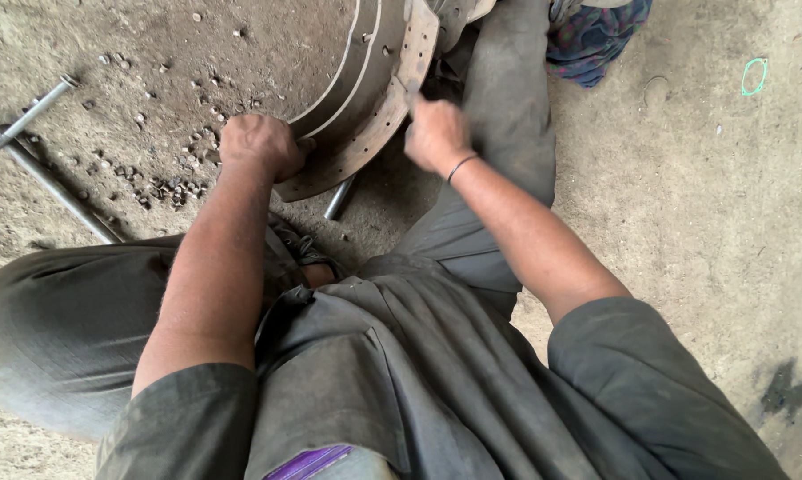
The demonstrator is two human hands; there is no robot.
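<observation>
On the dirt floor, left hand (259, 147) fingers clamped on curved brake shoe (379, 98), right hand (434, 133) fisted around a thin tool (407, 92).

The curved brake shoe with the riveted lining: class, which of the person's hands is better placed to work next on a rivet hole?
Probably the right hand: it grips a thin tool whose tip rests on the lining of the brake shoe. The left hand grips the shoe's lower edge, steadying it.

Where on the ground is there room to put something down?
Bare floor lies right of the right arm, between the green ring and the dark stain. Left of the left hand it is crowded: scattered rivets and metal rods.
</observation>
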